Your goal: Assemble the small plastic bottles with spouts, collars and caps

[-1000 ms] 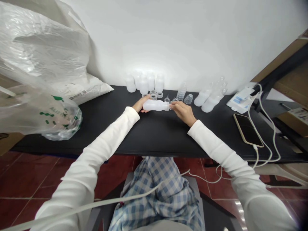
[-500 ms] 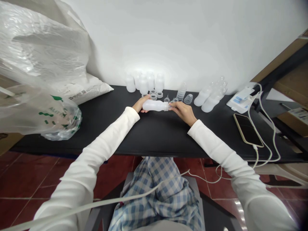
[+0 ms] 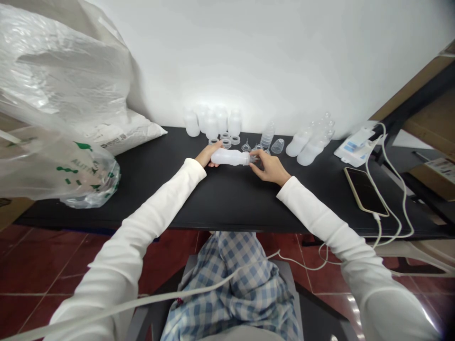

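A frosted white baby bottle lies sideways above the black table, its neck pointing right. My left hand is closed around its base end. At the neck, the thumb and fingers of my right hand are curled around a clear nipple and touch the collar area; part of the nipple is hidden behind the fingers. Just behind the bottle lie several clear collar rings and loose nipples. A stack of clear caps and a single cap stand behind my right hand.
Several open-topped bottles stand against the wall. At right, several bottles with nipples stand near a white power strip and a phone on a cable. Plastic bags crowd the table's left end.
My right thumb has dropped lower and the fingers have spread slightly around the nipple, showing more of it. My left hand and the bottle stay nearly in place.
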Demonstrator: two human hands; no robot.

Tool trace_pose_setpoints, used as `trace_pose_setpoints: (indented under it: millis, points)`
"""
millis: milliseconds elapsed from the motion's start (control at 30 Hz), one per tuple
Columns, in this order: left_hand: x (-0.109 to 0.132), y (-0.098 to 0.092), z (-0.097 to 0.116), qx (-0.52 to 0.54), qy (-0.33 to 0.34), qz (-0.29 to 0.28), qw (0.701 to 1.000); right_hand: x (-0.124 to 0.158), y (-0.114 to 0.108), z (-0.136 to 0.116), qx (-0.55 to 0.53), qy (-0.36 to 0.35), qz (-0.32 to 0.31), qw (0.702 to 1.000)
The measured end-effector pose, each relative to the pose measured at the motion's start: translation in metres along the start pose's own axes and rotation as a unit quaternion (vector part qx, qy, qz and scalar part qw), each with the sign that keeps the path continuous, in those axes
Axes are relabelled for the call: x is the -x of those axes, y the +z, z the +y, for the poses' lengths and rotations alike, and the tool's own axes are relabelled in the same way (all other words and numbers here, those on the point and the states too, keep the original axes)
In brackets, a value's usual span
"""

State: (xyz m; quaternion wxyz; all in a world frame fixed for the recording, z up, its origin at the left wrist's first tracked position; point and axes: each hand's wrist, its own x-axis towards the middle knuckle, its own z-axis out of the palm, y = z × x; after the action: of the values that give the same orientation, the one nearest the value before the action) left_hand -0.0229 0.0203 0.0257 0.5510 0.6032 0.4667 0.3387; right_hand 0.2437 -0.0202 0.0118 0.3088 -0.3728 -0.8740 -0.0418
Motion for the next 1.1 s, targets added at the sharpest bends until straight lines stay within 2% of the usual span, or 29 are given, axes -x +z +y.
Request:
trace_pose_setpoints:
  millis: [200,467,733,833,1000,1100]
  points:
    - [-0.001,0.001,0.001,-0.012,-0.005,0.002,1.000,0.000,0.006,0.000,-0.026,0.018,0.017,0.999]
    - [-0.005,-0.001,-0.007,-0.007,0.005,-0.004,1.000,-0.002,0.012,0.006,-0.018,-0.047,0.012,0.999]
    - [-0.003,0.000,-0.003,0.003,0.003,-0.019,1.000,0.000,0.013,0.005,0.000,-0.058,0.032,0.998]
    - [-0.005,0.000,-0.005,0.004,0.001,-0.021,1.000,0.000,0.013,0.005,-0.030,-0.034,0.029,0.999]
    - [-0.009,-0.002,-0.011,0.001,0.006,-0.023,1.000,0.002,0.015,0.007,-0.080,0.061,0.025,0.995]
    - [-0.010,-0.002,-0.013,0.002,0.018,-0.024,1.000,0.002,0.015,0.007,-0.088,0.096,0.024,0.991]
